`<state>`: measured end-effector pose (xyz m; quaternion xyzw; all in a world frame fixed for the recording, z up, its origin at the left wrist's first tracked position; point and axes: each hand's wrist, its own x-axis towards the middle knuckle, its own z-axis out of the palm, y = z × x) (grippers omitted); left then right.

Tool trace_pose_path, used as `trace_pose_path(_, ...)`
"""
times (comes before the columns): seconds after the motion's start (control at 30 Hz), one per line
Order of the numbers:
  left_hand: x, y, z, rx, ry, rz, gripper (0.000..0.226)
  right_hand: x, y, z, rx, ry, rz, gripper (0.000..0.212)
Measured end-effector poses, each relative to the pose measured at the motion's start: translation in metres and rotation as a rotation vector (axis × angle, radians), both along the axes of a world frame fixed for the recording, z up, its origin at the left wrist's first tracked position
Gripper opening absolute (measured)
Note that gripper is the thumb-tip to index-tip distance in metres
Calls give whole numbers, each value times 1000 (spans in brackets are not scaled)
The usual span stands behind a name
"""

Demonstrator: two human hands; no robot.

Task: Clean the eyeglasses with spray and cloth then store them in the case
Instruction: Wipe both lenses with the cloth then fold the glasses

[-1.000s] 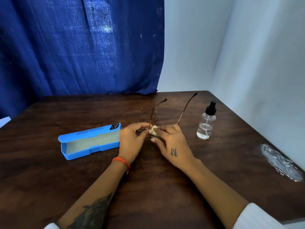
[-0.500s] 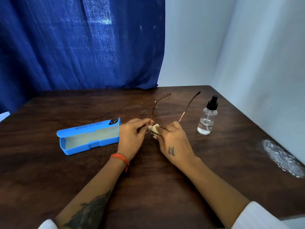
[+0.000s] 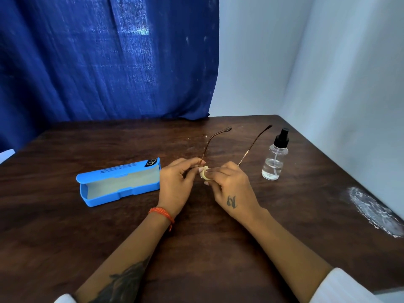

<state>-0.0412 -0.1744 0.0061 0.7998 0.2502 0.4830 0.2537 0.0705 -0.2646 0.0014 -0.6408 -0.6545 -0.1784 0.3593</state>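
Bottom of frame: two bare forearms come in from the lower corners, white sleeve cuff point(image 3: 341, 287) at lower right, dark tattoo on the left forearm at lower centre-left. Orange thread bracelet point(image 3: 162, 213) on the left wrist.

Centre of frame: left hand point(image 3: 178, 184) with fingers curled, thumb and fingertips pinching the eyeglasses point(image 3: 218, 138) at the front end of the left temple arm. Right hand point(image 3: 231, 189), small tattoo on its back, fingers curled and pinching a small cream cloth point(image 3: 204, 172) against the front of the glasses. Lenses mostly hidden behind the fingers and cloth, cannot tell their condition. Hands nearly touching at the cloth. Both temple arms unfolded, slanting toward upper right of centre, tips raised over the table point(image 3: 218, 248).

Centre left: blue case point(image 3: 119, 182), open, lid hinged back, pale lining showing, lying on the dark wood table just beside the left hand.

Right of centre: clear spray bottle point(image 3: 274, 157), black pump top, upright, some liquid at the bottom, near the right temple arm but apart from it.

Right edge: whitish smear point(image 3: 371, 212) on the tabletop.

Far: blue curtain point(image 3: 105, 57) across upper left, pale walls point(image 3: 306, 51) at upper right meeting in a corner.
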Motion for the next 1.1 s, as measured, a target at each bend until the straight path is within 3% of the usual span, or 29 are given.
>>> trace_pose_path(0.1,0,1,-1,-3,-21,-12,22,-3,-1,0,-32,-79,-104,17)
trace_pose_path(0.27,0,5,-1,-2,-58,-4,20,-10,6,-1,-74,-222,-256,31)
trace_pose_path(0.6,2,5,-2,-150,-153,-33,22,-4,0,5,84,-35,-22,24)
trace_pose_path(0.93,0,3,-1,36,-81,-5,20,-18,5,5,-18,-304,-302,27)
trace_pose_path(1.1,2,1,-3,-3,-92,9,23,-13,8,-1,-33,-83,-135,33)
